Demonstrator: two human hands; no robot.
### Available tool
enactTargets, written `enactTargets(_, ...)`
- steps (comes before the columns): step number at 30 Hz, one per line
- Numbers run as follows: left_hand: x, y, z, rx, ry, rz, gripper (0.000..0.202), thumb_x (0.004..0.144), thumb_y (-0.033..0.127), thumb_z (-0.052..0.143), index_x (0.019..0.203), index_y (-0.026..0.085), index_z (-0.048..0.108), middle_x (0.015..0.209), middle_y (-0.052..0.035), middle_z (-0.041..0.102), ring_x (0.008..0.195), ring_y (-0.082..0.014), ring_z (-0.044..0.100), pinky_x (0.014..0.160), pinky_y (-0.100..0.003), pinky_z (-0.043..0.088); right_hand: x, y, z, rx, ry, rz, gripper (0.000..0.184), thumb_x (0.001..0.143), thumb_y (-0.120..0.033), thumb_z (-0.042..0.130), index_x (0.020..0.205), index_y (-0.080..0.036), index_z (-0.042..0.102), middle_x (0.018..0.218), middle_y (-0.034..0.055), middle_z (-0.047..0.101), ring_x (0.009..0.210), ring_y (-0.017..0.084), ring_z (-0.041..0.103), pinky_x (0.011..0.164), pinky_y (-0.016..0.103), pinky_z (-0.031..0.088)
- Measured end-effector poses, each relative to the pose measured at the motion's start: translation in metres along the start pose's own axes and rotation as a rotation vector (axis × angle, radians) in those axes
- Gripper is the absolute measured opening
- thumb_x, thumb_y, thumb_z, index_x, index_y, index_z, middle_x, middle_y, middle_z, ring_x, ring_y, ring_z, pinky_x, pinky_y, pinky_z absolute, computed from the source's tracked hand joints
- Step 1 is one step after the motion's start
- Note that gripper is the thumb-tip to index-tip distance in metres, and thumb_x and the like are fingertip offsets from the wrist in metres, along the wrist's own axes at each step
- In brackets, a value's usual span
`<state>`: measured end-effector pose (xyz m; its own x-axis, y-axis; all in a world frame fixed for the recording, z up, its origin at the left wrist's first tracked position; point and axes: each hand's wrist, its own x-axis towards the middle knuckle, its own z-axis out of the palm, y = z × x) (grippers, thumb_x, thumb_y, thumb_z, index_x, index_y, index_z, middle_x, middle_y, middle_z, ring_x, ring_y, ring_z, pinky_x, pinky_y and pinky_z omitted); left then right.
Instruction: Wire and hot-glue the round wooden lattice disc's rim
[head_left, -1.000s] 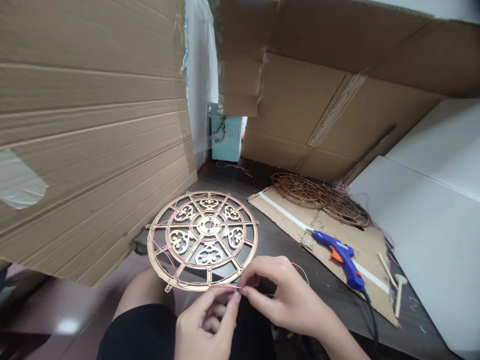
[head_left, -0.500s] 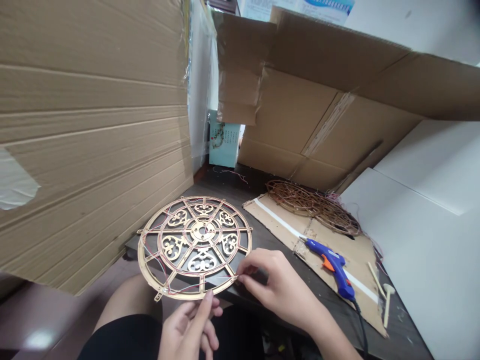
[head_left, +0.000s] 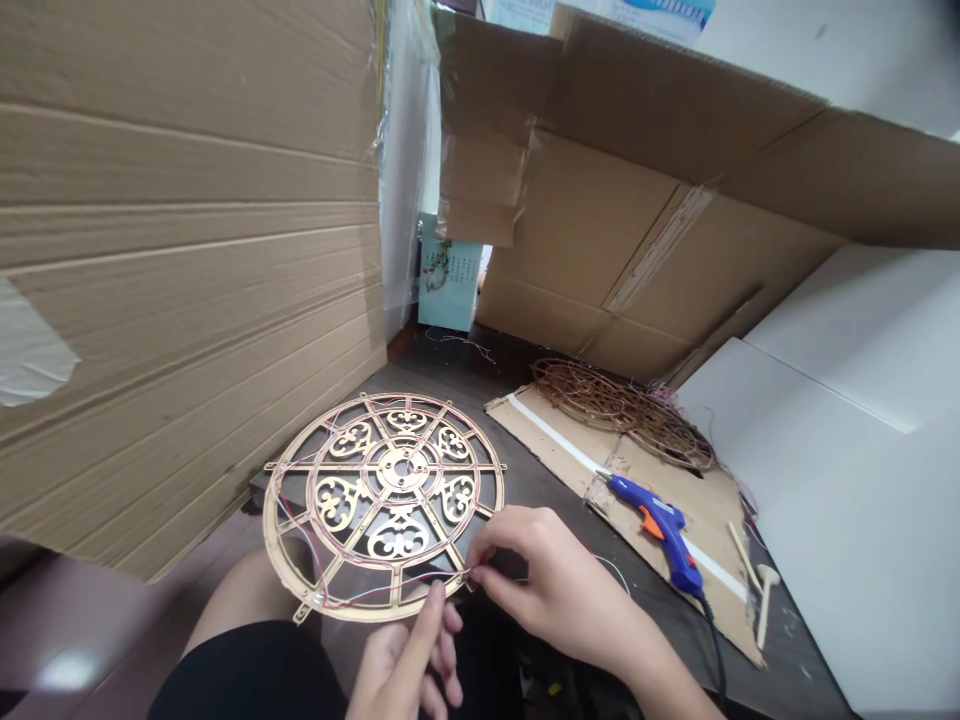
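A round openwork wheel frame (head_left: pixel 400 600), gold to light brown with spokes and scroll cutouts, lies flat and overhangs the near table edge. Thin red and white wires (head_left: pixel 360 595) run along its rings. At the near right rim, my right hand (head_left: pixel 551 580) pinches the wires between thumb and index finger; a loose pale end (head_left: pixel 619 572) trails out behind it. My left hand (head_left: pixel 412 650) is below the near rim. Its thumb is stretched up over the rim and wires, while its other fingers are loosely bent and apart from the thumb.
A blue glue gun (head_left: pixel 660 525) lies on a cardboard sheet (head_left: pixel 570 455) at the right, beside pale glue sticks (head_left: pixel 765 600). Behind it sit brown wired frames (head_left: pixel 622 405). Cardboard walls (head_left: pixel 187 250) stand left and back, with a light-blue box (head_left: pixel 448 270) in the corner.
The wheel frame has shifted slightly left and toward me. My left hand has moved right, nearer my right hand. A pale wire end now shows behind my right hand.
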<state>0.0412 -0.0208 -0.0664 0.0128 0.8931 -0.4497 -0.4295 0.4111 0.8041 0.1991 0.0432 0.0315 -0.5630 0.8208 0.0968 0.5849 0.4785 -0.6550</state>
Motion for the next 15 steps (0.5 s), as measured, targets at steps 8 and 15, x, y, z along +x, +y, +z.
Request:
enactTargets(8,-0.002,0.003,0.002,-0.063,0.024,0.003,0.073,0.049,0.079,0.087,0.071,0.012,0.070,0.059,-0.0019,0.057,0.047,-0.0139,0.056,0.032,-0.021,0.043,-0.003,-0.003,-0.001,0.012,-0.010,-0.061,0.019,0.086,0.001,0.067,0.087,-0.019,0.069,0.086,-0.0018,0.069,0.081,0.012,0.061,0.077,0.022,0.043)
enactTargets(15,-0.008,0.008,0.000,-0.056,0.028,0.013,0.071,0.049,0.078,0.088,0.068,0.012,0.070,0.058,-0.0025,0.057,0.047,-0.0131,0.054,0.034,-0.021,0.042,-0.003,-0.014,0.003,0.040,-0.023,-0.056,0.019,0.087,0.000,0.066,0.085,-0.019,0.069,0.086,-0.0014,0.070,0.081,0.012,0.061,0.078,0.022,0.044)
